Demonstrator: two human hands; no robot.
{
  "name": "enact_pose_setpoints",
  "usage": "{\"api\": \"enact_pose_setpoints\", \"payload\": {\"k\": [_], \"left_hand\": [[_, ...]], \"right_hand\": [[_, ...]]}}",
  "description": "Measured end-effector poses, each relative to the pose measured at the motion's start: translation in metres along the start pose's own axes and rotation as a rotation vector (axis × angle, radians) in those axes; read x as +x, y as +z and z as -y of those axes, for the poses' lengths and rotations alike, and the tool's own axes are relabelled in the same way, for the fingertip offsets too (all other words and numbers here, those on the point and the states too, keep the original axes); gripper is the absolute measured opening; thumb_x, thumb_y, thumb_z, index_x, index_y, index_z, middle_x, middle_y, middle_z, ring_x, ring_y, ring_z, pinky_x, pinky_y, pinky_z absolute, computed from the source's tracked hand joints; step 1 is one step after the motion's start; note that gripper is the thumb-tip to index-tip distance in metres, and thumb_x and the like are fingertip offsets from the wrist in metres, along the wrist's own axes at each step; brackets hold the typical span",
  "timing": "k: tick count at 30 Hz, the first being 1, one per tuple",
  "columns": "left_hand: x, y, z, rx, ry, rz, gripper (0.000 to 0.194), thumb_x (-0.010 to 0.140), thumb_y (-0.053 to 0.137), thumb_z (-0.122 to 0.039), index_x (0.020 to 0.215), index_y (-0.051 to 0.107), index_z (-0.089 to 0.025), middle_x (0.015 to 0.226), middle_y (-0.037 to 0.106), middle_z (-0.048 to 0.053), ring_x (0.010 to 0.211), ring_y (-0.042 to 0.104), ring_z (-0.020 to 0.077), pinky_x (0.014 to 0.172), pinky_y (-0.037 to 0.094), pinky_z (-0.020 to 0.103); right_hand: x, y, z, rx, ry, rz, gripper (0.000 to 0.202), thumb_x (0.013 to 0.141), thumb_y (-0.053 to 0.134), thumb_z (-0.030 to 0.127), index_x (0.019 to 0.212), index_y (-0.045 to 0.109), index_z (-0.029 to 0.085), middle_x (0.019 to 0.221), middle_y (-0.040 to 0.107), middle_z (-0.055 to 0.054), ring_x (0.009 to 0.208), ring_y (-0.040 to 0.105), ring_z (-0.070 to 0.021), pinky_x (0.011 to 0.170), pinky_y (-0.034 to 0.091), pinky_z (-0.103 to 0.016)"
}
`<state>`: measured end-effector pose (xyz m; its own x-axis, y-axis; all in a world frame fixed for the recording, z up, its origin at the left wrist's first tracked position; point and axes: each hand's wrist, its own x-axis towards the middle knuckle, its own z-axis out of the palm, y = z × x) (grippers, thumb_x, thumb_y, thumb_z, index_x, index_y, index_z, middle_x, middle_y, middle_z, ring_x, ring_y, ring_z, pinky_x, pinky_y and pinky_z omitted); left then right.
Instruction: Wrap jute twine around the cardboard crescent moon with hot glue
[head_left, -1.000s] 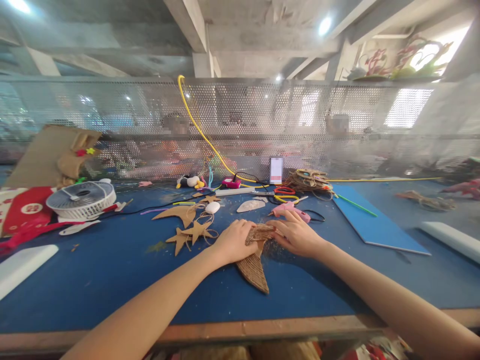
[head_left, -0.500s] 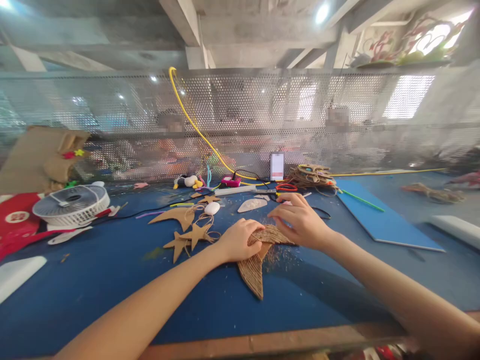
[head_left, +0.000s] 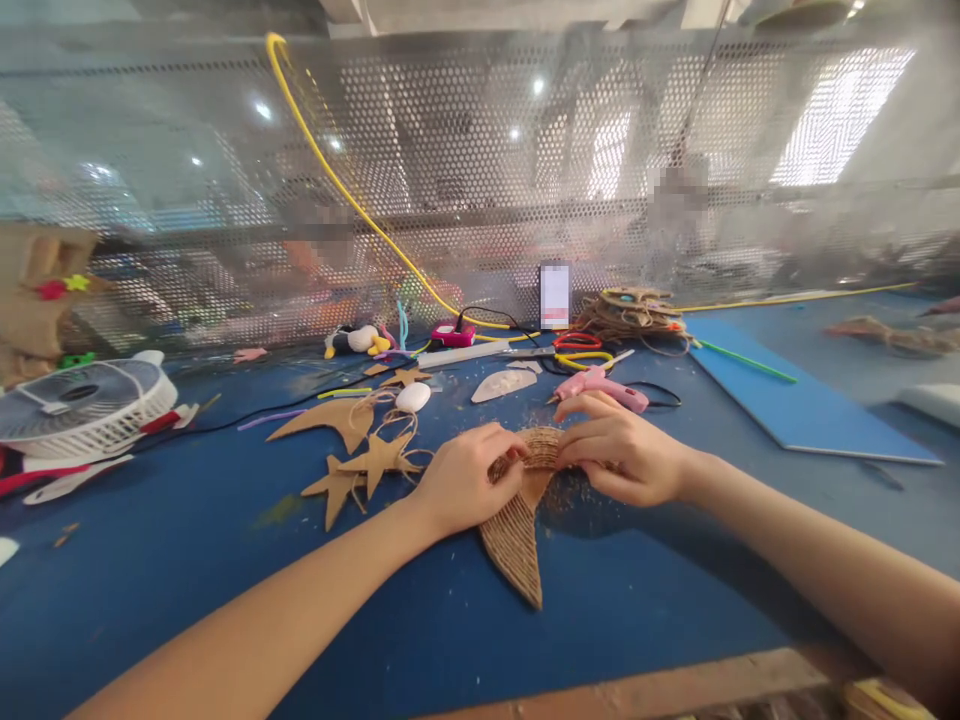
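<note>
Over on the counter (head_left: 375, 620), the left hand (head_left: 472, 478) grips the ribbed twine piece (head_left: 511, 550), the half-curled right hand (head_left: 630, 450) touches its other arm, hold unclear, and twine covers most, leaving one bare patch (head_left: 534, 487).

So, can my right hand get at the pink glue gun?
Probably yes: the pink glue gun lies just beyond your right hand, nothing visible between, though that hand is at the twine-covered piece.

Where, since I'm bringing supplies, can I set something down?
Mostly bare tabletop lies between left forearm and right forearm, nearer than the twine-covered piece, and left of the left forearm, below the stars. Crowded: around scissors and glue gun.
</note>
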<state>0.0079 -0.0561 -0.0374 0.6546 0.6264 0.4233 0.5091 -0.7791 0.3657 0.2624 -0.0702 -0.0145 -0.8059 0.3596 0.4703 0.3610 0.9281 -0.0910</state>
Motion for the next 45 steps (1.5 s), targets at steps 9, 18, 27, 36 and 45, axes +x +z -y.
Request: {"api": "enact_pose_setpoints", "payload": {"k": [9,18,27,36,45], "left_hand": [[0.001,0.001,0.0,-0.036,0.077,-0.02,0.013,0.088,0.056,-0.017,0.095,0.067,-0.02,0.087,0.068,0.002,0.078,0.063,0.0151,0.075,0.052,0.03],[0.001,0.0,0.002,-0.036,0.158,0.012,0.015,0.087,0.054,-0.013,0.094,0.065,-0.019,0.086,0.071,0.001,0.078,0.064,0.0146,0.073,0.053,0.03],[0.0,0.002,0.005,-0.043,0.194,0.002,0.022,0.089,0.052,-0.009,0.093,0.071,-0.02,0.095,0.072,0.003,0.086,0.067,0.0152,0.08,0.056,0.031],[0.0,0.003,0.006,-0.038,0.152,0.007,0.027,0.089,0.051,-0.009,0.103,0.072,-0.019,0.103,0.071,0.005,0.092,0.068,0.017,0.084,0.058,0.033],[0.0,0.003,0.004,-0.027,0.118,0.038,0.03,0.091,0.05,-0.01,0.111,0.071,-0.021,0.11,0.069,0.005,0.096,0.068,0.0179,0.088,0.059,0.036]], "right_hand": [[-0.004,0.005,-0.006,-0.038,-0.004,0.04,0.025,0.084,0.049,0.012,0.098,0.068,0.02,0.1,0.072,-0.006,0.113,0.05,-0.0266,0.103,0.037,-0.047],[-0.004,0.012,-0.005,-0.108,0.012,0.019,0.021,0.089,0.047,0.012,0.097,0.066,0.018,0.094,0.07,-0.008,0.112,0.051,-0.0264,0.101,0.039,-0.044],[-0.004,0.01,-0.007,-0.077,0.018,0.054,0.023,0.091,0.045,0.013,0.097,0.067,0.019,0.096,0.07,-0.007,0.114,0.05,-0.0254,0.104,0.038,-0.046],[-0.003,0.012,-0.004,-0.159,0.017,0.045,0.023,0.091,0.045,0.013,0.094,0.067,0.019,0.095,0.069,-0.009,0.111,0.051,-0.0266,0.099,0.041,-0.045],[-0.005,0.015,-0.007,-0.056,0.089,0.024,0.026,0.091,0.044,0.011,0.1,0.067,0.019,0.098,0.068,-0.008,0.108,0.05,-0.0242,0.1,0.041,-0.044]]}}
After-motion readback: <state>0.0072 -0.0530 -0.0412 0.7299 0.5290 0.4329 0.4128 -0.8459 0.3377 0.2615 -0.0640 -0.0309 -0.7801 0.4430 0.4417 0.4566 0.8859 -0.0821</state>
